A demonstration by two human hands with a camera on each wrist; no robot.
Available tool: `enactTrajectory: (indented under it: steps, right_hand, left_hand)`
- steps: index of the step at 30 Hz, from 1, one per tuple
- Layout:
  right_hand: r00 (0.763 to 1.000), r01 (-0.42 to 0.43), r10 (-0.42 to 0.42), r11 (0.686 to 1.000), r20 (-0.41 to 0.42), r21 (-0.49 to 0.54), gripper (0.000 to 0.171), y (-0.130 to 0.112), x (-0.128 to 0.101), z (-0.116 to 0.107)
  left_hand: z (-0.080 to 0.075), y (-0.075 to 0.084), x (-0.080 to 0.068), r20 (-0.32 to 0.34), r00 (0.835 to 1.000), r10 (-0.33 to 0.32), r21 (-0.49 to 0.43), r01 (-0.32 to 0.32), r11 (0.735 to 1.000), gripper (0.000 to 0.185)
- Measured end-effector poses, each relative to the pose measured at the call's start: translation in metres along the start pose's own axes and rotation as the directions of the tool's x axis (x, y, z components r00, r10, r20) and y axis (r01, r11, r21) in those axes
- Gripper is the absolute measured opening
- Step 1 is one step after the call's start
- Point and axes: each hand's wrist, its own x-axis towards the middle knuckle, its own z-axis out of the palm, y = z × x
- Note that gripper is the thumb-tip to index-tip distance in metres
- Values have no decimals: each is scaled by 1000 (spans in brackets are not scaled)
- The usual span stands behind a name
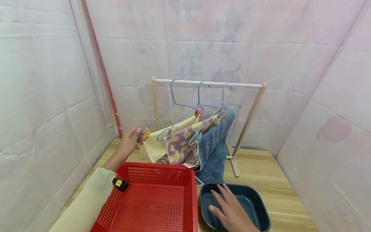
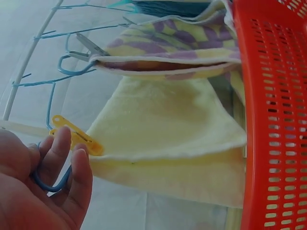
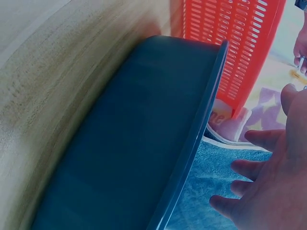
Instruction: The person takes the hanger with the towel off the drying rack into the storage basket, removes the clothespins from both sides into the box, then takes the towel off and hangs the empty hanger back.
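nearest the camera sits the red basket (image 1: 150, 206) on the wooden table (image 1: 278, 180). at far left, the left hand (image 1: 128, 141) curls its fingers (image 2: 60, 148) round the end of a blue hanger (image 1: 171, 111), thumb against the yellow clip (image 1: 147, 133) that pins the pale yellow cloth (image 1: 162, 141). next hang the purple-patterned cloth (image 1: 181, 145) and the blue towel (image 1: 213, 151), all on the rack (image 1: 208, 84). at right, the right hand (image 1: 230, 209) lies with fingers spread and relaxed over the dark blue tub (image 1: 258, 206), holding nothing.

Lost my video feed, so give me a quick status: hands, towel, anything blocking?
Left hand grips the hanger end by the yellow clip on the yellow towel. Right hand open over dark basin. Nothing blocking.
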Motion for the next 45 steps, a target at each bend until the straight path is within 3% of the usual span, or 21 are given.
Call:
enactTrajectory:
  steps: [8, 21, 34, 45]
  right_hand:
    - [1000, -3, 3, 1000, 11, 8, 74, 0, 0, 2]
    - [1000, -17, 17, 1000, 17, 2, 74, -3, 2, 0]
    - [1000, -16, 16, 1000, 22, -4, 75, -2, 2, 2]
    - [999, -25, 25, 1000, 41, -4, 75, -3, 3, 1]
  left_hand:
    - [-2, 7, -5, -58, 998, -13, -23, 12, 1000, 45]
    - [-8, 13, -3, -188, 982, 26, -47, -35, 998, 46]
    - [-36, 21, -11, -228, 973, 34, -71, -51, 996, 44]
    - [-59, 25, -32, -280, 960, 28, -77, -52, 996, 42]
